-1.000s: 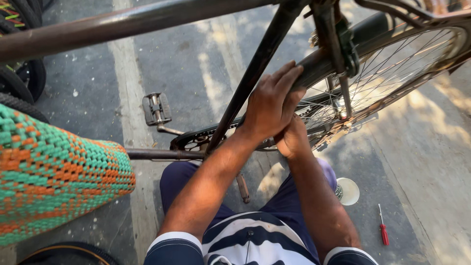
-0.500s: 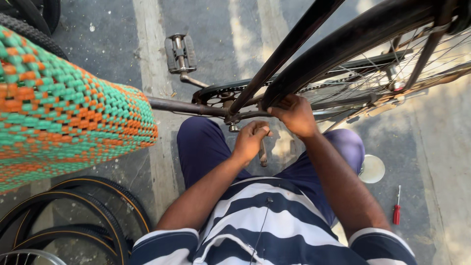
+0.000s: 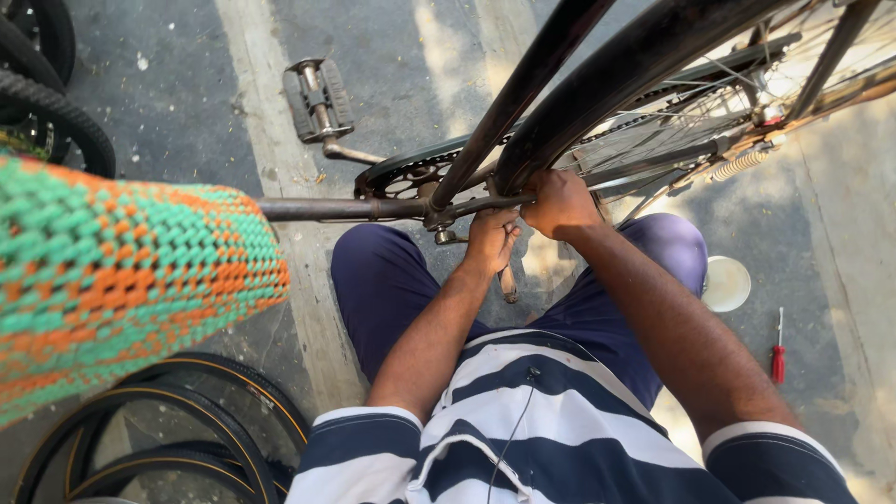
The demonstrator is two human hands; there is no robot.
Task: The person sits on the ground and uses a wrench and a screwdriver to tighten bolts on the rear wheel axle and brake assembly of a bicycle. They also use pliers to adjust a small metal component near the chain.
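Note:
A dark bicycle stands in front of me, its frame tube [image 3: 523,93] and rear tyre [image 3: 644,56] slanting up to the right. My left hand [image 3: 490,238] is curled under the joint where the tubes meet beside the chainring [image 3: 401,173]. A rusty metal bar [image 3: 509,283] hangs just below it. Right beside it, my right hand [image 3: 560,201] grips the low frame stay at the tyre's bottom end. A pedal [image 3: 317,98] sticks out on the far side.
A green and orange woven cover [image 3: 121,280] fills the left. Loose tyres [image 3: 187,420] lie at the lower left, another tyre [image 3: 56,103] at the upper left. A white round dish [image 3: 726,283] and a red-handled screwdriver [image 3: 777,355] lie on the pavement at right.
Both hands have dropped from the rear tyre to the frame joint by the chainring. My left hand then rose to the joint. My view has moved lower and closer.

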